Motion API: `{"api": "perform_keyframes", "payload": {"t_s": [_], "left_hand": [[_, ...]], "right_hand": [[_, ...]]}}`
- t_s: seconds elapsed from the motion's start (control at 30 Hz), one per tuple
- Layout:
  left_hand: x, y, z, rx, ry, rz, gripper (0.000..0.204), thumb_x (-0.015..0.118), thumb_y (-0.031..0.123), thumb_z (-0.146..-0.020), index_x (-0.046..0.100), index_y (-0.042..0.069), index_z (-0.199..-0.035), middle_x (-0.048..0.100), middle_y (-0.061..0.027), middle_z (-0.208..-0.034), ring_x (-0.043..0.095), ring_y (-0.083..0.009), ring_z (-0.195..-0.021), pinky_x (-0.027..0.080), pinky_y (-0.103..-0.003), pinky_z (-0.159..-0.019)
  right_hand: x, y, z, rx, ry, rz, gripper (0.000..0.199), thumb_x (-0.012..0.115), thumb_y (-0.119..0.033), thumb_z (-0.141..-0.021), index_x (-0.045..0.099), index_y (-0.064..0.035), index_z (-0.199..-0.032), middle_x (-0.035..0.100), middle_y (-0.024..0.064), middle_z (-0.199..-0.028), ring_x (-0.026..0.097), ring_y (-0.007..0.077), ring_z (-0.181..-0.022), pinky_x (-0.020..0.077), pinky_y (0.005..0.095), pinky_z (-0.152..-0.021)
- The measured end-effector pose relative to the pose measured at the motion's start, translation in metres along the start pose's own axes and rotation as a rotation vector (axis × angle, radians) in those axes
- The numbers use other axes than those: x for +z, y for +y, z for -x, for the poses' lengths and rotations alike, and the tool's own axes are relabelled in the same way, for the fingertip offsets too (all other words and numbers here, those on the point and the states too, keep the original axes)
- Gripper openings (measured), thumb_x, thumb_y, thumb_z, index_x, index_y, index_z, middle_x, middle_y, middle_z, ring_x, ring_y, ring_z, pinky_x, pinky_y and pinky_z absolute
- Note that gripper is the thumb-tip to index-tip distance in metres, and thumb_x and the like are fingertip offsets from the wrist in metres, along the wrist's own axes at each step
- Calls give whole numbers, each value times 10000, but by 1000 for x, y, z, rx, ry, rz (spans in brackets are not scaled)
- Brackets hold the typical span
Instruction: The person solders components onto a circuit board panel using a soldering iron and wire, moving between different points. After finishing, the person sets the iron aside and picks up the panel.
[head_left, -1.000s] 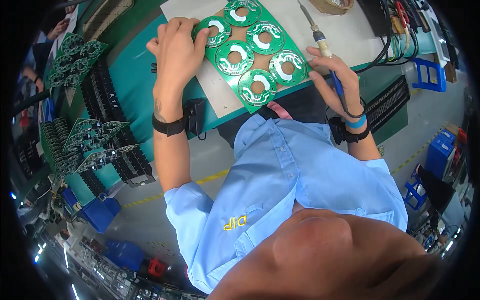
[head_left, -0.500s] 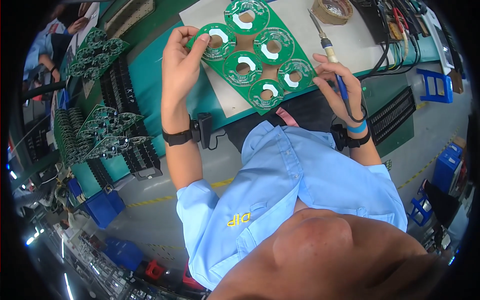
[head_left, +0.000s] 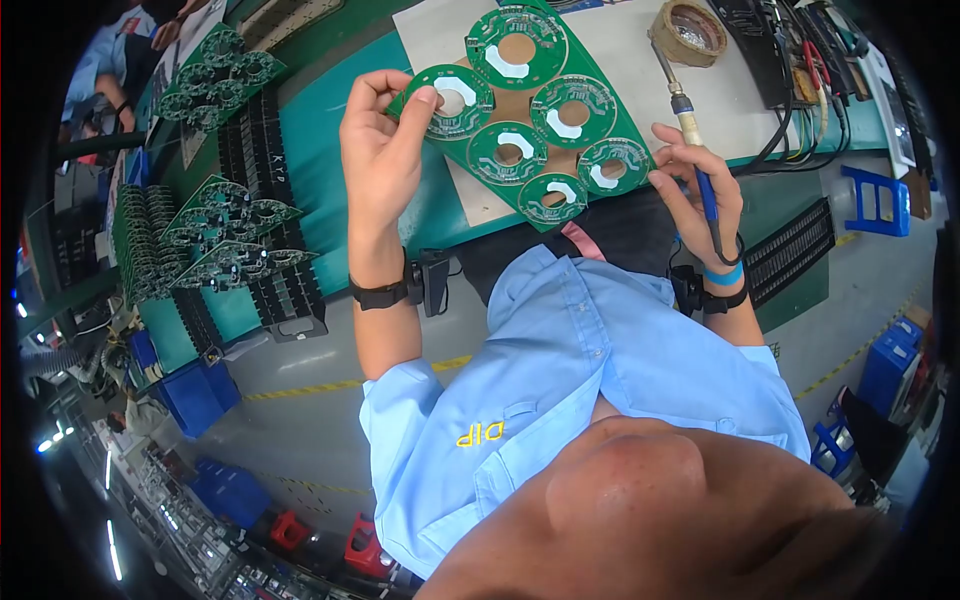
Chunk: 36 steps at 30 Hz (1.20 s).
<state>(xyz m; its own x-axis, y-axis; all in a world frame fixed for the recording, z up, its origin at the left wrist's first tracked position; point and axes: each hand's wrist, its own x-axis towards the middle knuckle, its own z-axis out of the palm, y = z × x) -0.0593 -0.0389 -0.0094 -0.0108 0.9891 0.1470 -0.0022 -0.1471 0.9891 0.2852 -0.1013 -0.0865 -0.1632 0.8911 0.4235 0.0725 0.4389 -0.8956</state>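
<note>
My left hand pinches the left corner of a green circuit board panel, thumb on top and fingers curled behind. The panel carries several round boards with open centres and white patches. It is held up at a tilt in front of my chest. In my right hand is a soldering iron with a blue handle, its metal tip pointing up and away from me. The right thumb and fingertips are at the panel's right edge; whether they press on it is hard to tell. The iron's tip stays apart from the panel.
Behind the panel lies a white sheet on a green bench mat. A brown ring with silvery filling stands near the iron tip. Populated boards and black racks are at left. Cables run at right.
The whole view has shifted, so bench, hands and panel sit further right. The panel's far end looks slightly larger and tilted differently. Both hands keep their grips.
</note>
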Motion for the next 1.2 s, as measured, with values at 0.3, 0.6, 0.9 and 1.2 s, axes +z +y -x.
{"api": "perform_keyframes", "payload": {"t_s": [0.3, 0.6, 0.9, 1.2], "left_hand": [[0, 0, 13, 51, 7, 63, 219, 699, 42, -1037, 566, -22, -1199, 675, -91, -1079, 689, -123, -974, 542, -256, -842], [0, -3, 17, 87, 8, 97, 227, 689, 17, -1037, 556, -27, -1216, 665, -96, -1105, 696, -132, -982, 555, -269, -865], [4, -1, 22, 104, 17, 111, 229, 689, 7, -1035, 554, -28, -1217, 679, -112, -1101, 704, -141, -978, 566, -277, -863], [4, -5, 21, 112, 29, 131, 231, 693, 13, -1036, 558, -24, -1219, 689, -121, -1110, 708, -138, -973, 566, -274, -859]], "right_hand": [[-1, -2, 0, 8, 1, 6, 457, 688, 166, -944, 584, -19, -1349, 611, 303, -1462, 700, 181, -1130, 598, 317, -950], [-2, -1, 1, 0, -9, 18, 467, 679, 174, -945, 575, -21, -1356, 603, 309, -1468, 698, 190, -1131, 596, 325, -951], [-4, 1, 1, 14, -10, 19, 473, 664, 190, -946, 568, -24, -1357, 599, 308, -1476, 682, 191, -1145, 587, 334, -961], [-4, -2, 0, 6, -13, 27, 477, 666, 192, -942, 566, -25, -1355, 597, 310, -1477, 683, 197, -1149, 586, 339, -967]]}}
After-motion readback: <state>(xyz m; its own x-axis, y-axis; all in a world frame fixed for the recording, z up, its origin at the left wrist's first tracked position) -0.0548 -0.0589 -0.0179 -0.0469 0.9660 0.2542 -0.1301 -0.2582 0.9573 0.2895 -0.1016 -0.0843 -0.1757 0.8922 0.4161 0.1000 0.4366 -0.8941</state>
